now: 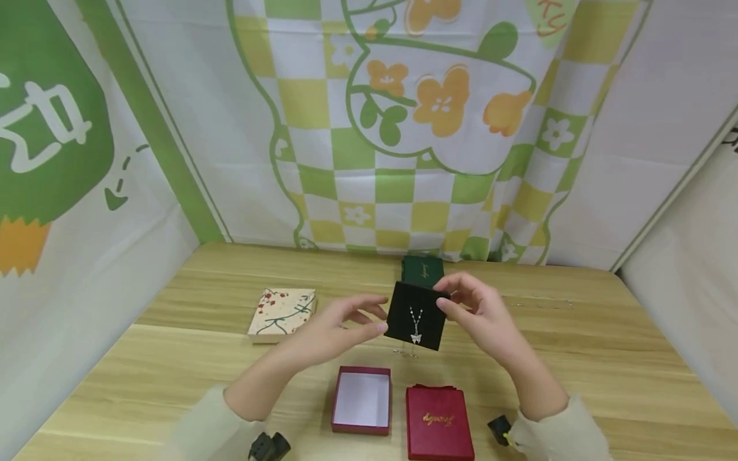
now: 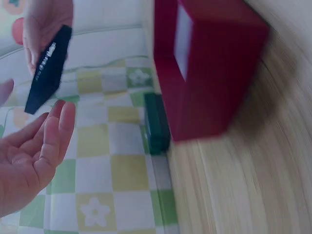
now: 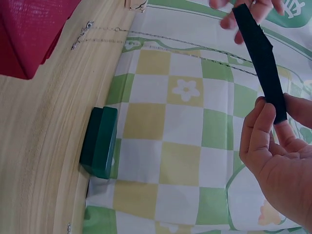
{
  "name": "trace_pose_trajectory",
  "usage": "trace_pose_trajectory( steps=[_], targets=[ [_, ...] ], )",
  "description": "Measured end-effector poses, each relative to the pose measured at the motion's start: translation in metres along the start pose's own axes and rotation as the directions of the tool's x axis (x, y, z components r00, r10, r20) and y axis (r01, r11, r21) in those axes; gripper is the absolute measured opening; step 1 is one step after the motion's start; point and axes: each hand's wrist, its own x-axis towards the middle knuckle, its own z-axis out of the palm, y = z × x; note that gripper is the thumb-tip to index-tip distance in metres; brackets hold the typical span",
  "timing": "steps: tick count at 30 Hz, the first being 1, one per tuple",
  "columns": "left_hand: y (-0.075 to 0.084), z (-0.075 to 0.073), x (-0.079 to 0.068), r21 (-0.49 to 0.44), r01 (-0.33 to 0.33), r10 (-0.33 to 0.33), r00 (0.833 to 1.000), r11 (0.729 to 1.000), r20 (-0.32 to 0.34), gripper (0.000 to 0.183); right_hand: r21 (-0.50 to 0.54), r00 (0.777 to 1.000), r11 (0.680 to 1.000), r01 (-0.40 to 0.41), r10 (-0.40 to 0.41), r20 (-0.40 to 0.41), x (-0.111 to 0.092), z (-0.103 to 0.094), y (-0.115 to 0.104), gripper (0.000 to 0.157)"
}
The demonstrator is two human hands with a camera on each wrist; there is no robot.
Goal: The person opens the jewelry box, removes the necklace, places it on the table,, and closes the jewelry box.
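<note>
My right hand (image 1: 478, 314) pinches the right side of a black square jewelry pad (image 1: 403, 326) between thumb and fingers, holding it tilted above the table. On its face hangs a silver necklace with a butterfly pendant (image 1: 416, 338). In the right wrist view, two strands of the chain (image 3: 185, 41) trail from behind the pad toward the table. My left hand (image 1: 328, 333) is beside the pad's left edge, fingers loosely bent; the left wrist view shows a gap between them and the pad (image 2: 46, 73).
An open red box (image 1: 389, 403) with a white inside sits in front, beside a red lid (image 1: 439, 422) with gold lettering. A dark green box (image 1: 423, 270) stands at the back. Left is a floral box (image 1: 282, 312); at right lies a thin chain (image 1: 542, 305).
</note>
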Motion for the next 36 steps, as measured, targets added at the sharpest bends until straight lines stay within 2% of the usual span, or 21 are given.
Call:
trace_pose_trajectory(
  steps=[5, 9, 13, 15, 18, 20, 22, 25, 28, 30, 33, 36],
  targets=[
    [0.004, 0.007, 0.009, -0.097, 0.043, -0.049, 0.997, 0.994, -0.063, 0.050, -0.001, 1.000, 1.000, 0.029, -0.029, -0.007, 0.000, 0.002, 0.003, 0.015],
    [0.007, 0.013, 0.016, -0.145, 0.068, -0.077, 0.995, 0.987, -0.057, 0.049, 0.011, 0.999, 0.999, 0.051, -0.051, -0.018, -0.001, 0.002, 0.005, 0.014],
    [0.008, 0.018, 0.022, -0.172, 0.074, -0.084, 0.995, 0.982, -0.050, 0.041, 0.003, 0.995, 0.996, 0.093, -0.092, -0.034, -0.002, 0.001, 0.007, 0.014],
    [0.008, 0.019, 0.023, -0.183, 0.072, -0.083, 0.995, 0.981, -0.055, 0.037, -0.022, 0.991, 0.992, 0.125, -0.126, -0.051, -0.002, 0.002, 0.008, 0.016],
    [0.006, 0.021, 0.023, -0.200, 0.075, -0.092, 0.993, 0.977, -0.073, 0.037, -0.119, 0.974, 0.973, 0.200, -0.211, -0.086, -0.003, 0.002, 0.008, 0.019],
    [0.004, 0.022, 0.020, -0.215, 0.091, -0.111, 0.990, 0.972, -0.083, 0.038, -0.212, 0.948, 0.937, 0.278, -0.303, -0.094, -0.004, 0.001, 0.006, 0.022],
    [0.001, 0.022, 0.018, -0.236, 0.104, -0.128, 0.987, 0.966, -0.092, 0.038, -0.305, 0.914, 0.879, 0.366, -0.402, -0.062, -0.006, 0.000, 0.003, 0.026],
    [-0.002, 0.022, 0.014, -0.257, 0.116, -0.146, 0.984, 0.960, -0.102, 0.041, -0.391, 0.847, 0.768, 0.507, -0.528, 0.061, -0.008, 0.000, -0.002, 0.028],
    [-0.002, 0.021, 0.013, -0.256, 0.106, -0.138, 0.984, 0.961, -0.111, 0.043, -0.451, 0.795, 0.666, 0.594, -0.572, 0.202, -0.011, 0.003, -0.007, 0.029],
    [-0.003, 0.021, 0.013, -0.243, 0.094, -0.123, 0.986, 0.965, -0.109, 0.040, -0.500, 0.785, 0.617, 0.608, -0.562, 0.261, -0.014, 0.005, -0.010, 0.032],
    [-0.002, 0.021, 0.013, -0.238, 0.071, -0.096, 0.991, 0.969, -0.095, 0.030, -0.579, 0.802, 0.569, 0.584, -0.517, 0.301, -0.017, 0.009, -0.014, 0.037],
    [-0.002, 0.022, 0.014, -0.251, 0.054, -0.076, 0.994, 0.966, -0.079, 0.022, -0.638, 0.823, 0.537, 0.552, -0.471, 0.316, -0.020, 0.011, -0.017, 0.037]
  ],
)
